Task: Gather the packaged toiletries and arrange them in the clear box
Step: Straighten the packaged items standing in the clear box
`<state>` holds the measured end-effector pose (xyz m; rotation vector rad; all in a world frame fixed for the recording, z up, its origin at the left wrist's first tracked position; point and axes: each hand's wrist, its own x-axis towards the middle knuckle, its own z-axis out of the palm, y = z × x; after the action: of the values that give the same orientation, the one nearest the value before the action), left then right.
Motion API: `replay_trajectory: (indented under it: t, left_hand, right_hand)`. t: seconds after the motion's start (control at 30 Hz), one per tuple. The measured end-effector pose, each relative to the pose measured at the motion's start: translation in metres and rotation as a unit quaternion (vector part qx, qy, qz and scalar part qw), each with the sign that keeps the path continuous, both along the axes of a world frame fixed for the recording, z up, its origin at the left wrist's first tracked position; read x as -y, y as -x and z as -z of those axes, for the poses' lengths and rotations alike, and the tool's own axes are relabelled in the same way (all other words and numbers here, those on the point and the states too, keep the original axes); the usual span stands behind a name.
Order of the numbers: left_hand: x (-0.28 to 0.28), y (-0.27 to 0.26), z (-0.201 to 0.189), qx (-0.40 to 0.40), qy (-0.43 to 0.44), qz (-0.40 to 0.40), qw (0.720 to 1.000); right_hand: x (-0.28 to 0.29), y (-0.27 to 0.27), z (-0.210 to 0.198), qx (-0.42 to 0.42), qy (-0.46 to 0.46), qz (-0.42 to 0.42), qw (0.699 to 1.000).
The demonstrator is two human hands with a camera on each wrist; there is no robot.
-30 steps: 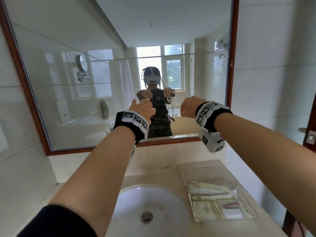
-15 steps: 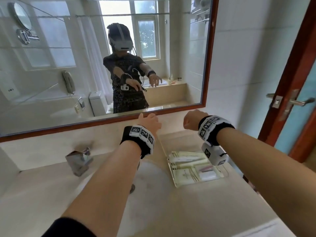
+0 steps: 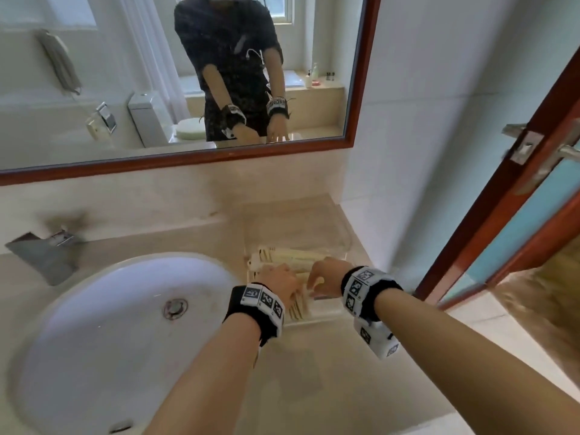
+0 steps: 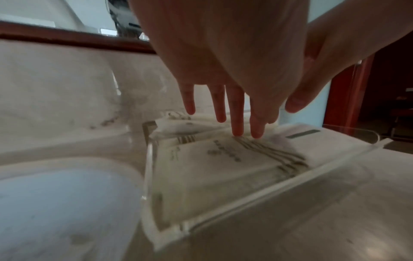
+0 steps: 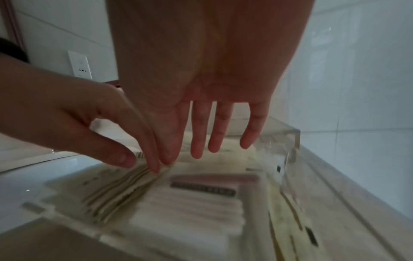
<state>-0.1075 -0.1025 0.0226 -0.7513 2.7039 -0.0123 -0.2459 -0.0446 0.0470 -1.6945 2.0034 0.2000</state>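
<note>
clear box [image 3: 342, 237]: on the counter right of the sink [image 3: 94, 324], directly under both hands.
packets [image 4: 214, 155]: cream sachets lying flat inside the box – long axis roughly left-right across it, though the blur makes this uncertain.
left hand [image 3: 279, 282]: fingers straight, tips touching the top packet at the left side; nothing gripped.
right hand [image 3: 324, 277]: fingers extended, hovering just above the right-side packets – contact unclear.
nearer hand: left, already on the stack.
</note>
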Motion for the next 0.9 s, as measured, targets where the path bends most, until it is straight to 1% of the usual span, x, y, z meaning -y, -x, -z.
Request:
replay_trajectory:
  t: [0.13, 0.2, 0.33, 0.43, 0.47, 0.53, 0.6, 0.7, 0.77, 0.9]
  left_hand:
    - [0.001, 0.008, 0.016, -0.009, -0.027, -0.037, 0.999]
    - [0.000, 0.011, 0.017, -0.017, -0.020, -0.054, 0.998]
    - [-0.005, 0.009, 0.017, -0.027, -0.001, -0.058, 0.998]
    - [-0.008, 0.005, 0.022, -0.054, -0.037, -0.065, 0.996]
    - [-0.008, 0.004, 0.023, -0.069, -0.052, -0.064, 0.994]
    - [-0.007, 0.003, 0.023, -0.089, -0.070, -0.059, 0.992]
    - [-0.007, 0.002, 0.022, -0.090, -0.080, -0.056, 0.991]
    - [-0.007, -0.001, 0.021, -0.082, -0.104, -0.058, 0.989]
    - [-0.005, -0.001, 0.022, -0.065, -0.107, -0.051, 0.991]
    - [-0.005, 0.002, 0.020, -0.067, -0.105, -0.049, 0.991]
  right_hand:
    - [0.007, 0.004, 0.020, 0.024, -0.018, -0.022, 0.999]
    - [0.008, 0.005, 0.025, 0.014, -0.002, -0.030, 0.999]
    - [0.007, 0.006, 0.033, -0.002, 0.011, -0.066, 0.998]
    - [0.007, 0.005, 0.035, 0.010, 0.007, -0.092, 0.996]
    - [0.007, 0.006, 0.033, 0.018, -0.007, -0.093, 0.996]
    - [0.008, 0.007, 0.037, 0.006, -0.017, -0.116, 0.993]
    - [0.009, 0.010, 0.039, -0.008, -0.019, -0.137, 0.990]
    - [0.011, 0.010, 0.037, 0.019, -0.051, -0.129, 0.990]
    - [0.012, 0.011, 0.036, 0.045, -0.055, -0.104, 0.992]
    - [0.009, 0.018, 0.033, 0.054, -0.058, -0.091, 0.993]
